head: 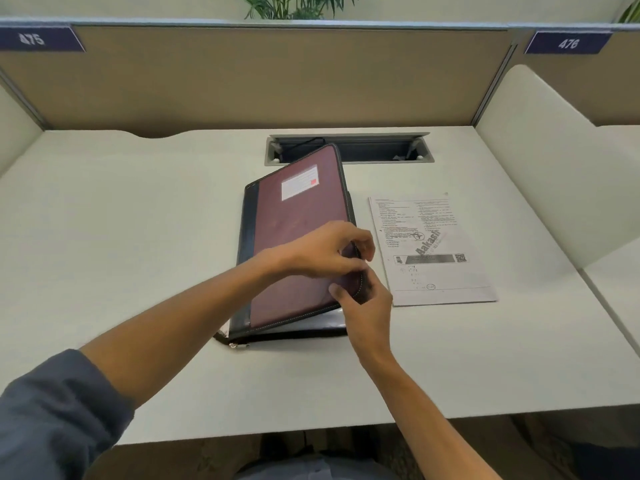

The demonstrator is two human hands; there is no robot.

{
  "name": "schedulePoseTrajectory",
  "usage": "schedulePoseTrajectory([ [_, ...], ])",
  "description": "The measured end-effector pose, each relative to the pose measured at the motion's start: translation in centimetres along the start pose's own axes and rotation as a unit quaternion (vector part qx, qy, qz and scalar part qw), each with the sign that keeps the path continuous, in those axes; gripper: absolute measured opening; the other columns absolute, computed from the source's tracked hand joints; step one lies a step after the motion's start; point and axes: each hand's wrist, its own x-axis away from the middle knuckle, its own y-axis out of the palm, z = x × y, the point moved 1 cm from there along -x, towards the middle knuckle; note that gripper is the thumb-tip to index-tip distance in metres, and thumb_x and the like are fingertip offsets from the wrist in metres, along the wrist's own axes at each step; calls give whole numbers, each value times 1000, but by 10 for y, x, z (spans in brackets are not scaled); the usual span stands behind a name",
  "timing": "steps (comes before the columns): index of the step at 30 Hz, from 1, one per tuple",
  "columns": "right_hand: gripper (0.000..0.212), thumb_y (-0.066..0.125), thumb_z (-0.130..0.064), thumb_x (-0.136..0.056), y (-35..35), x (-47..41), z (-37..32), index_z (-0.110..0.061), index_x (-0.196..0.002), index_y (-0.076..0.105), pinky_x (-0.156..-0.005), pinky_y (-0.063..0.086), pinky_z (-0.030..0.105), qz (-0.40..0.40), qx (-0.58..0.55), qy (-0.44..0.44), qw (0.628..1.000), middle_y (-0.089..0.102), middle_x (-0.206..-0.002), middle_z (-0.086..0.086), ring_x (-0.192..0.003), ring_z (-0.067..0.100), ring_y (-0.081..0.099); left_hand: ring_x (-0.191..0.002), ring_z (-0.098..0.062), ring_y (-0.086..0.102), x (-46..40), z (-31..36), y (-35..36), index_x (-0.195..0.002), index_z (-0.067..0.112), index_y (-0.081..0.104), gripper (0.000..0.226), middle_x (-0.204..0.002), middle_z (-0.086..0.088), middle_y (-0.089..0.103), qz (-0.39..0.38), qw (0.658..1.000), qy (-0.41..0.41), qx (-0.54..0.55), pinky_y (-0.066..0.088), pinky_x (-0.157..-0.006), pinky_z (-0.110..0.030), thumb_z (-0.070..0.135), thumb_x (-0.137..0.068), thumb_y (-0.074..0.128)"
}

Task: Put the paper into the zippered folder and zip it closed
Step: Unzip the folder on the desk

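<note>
Both hands, the left hand (325, 251) and right hand (363, 303), pinch the maroon zippered folder's (294, 237) lifted cover edge on the worktop (138, 220); the printed paper (429, 247) lies just beside it, not yet inserted or zipped.

A blue-grey sleeve (52, 420) covers the left upper arm, pushed up; both forearms and each hand are bare.

I see a pale bench (138, 237), an open cable tray (374, 148), tan partition (242, 77), labels 475 (33, 39) and 476 (568, 43).
</note>
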Motion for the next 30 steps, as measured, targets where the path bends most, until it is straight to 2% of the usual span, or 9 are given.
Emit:
schedulePoseTrajectory([
  [2,54,73,-8,-81,13,2,-14,-23,-131,57,-79,50,9,2,28,-31,999,68,-100,-30,-99,-5,65,-88,-5,58,9,5,-14,-92,16,67,15,-89,7,65,68,998,3,6,44,-79,-13,29,-92,61],
  [4,54,72,-11,-82,27,4,-28,-24,-133,56,-78,51,9,-3,57,-66,996,68,-95,-33,-95,-4,66,-89,-4,56,17,7,-28,-89,18,68,19,-87,8,64,131,991,2,-6,41,-77,-8,35,-92,59],
  [10,63,69,-24,-82,77,21,-67,-19,-141,47,-81,53,14,-54,118,-194,972,65,-123,-7,-102,-1,59,-132,-21,38,46,-10,-109,-109,25,67,25,-136,-5,47,172,962,-153,-144,34,-109,-40,32,-85,67],
  [12,66,69,-34,-82,96,27,-77,-23,-142,45,-83,53,18,-70,159,-228,958,65,-123,-7,-104,0,57,-122,-23,49,62,-17,-136,-110,27,67,28,-133,-3,52,158,953,-226,-127,41,-99,-37,26,-82,67],
  [14,65,66,-43,-82,113,32,-83,-23,-141,46,-83,50,19,-89,194,-257,943,65,-122,-6,-106,3,58,-103,-18,60,80,-23,-155,-100,27,70,24,-119,1,62,171,944,-271,-79,47,-79,-29,21,-78,67],
  [17,64,64,-50,-82,137,39,-88,-23,-138,46,-87,48,21,-126,222,-288,923,63,-125,-7,-110,6,57,-80,-10,60,109,-31,-172,-89,25,72,16,-104,5,67,210,928,-301,-61,46,-65,-21,17,-77,66],
  [23,64,41,-66,-89,158,42,-64,-23,-137,47,-91,49,26,-196,255,-293,900,58,-131,-6,-114,8,55,-81,-13,56,155,-58,-187,-96,19,71,18,-107,-2,63,263,896,-354,-62,40,-60,-20,14,-80,66],
  [26,63,41,-65,-91,153,30,-30,-23,-137,47,-94,49,34,-199,330,-257,886,58,-134,-3,-118,14,55,-77,-11,55,179,-77,-190,-97,18,70,19,-105,-5,63,290,869,-393,-74,40,-58,-20,13,-79,68],
  [30,65,40,-60,-94,139,8,29,-21,-147,34,-110,31,41,-223,494,-189,819,37,-153,5,-140,24,33,-89,-25,56,207,-109,-182,-104,16,66,30,-110,-12,62,260,841,-436,-188,44,-76,-31,14,-74,71],
])
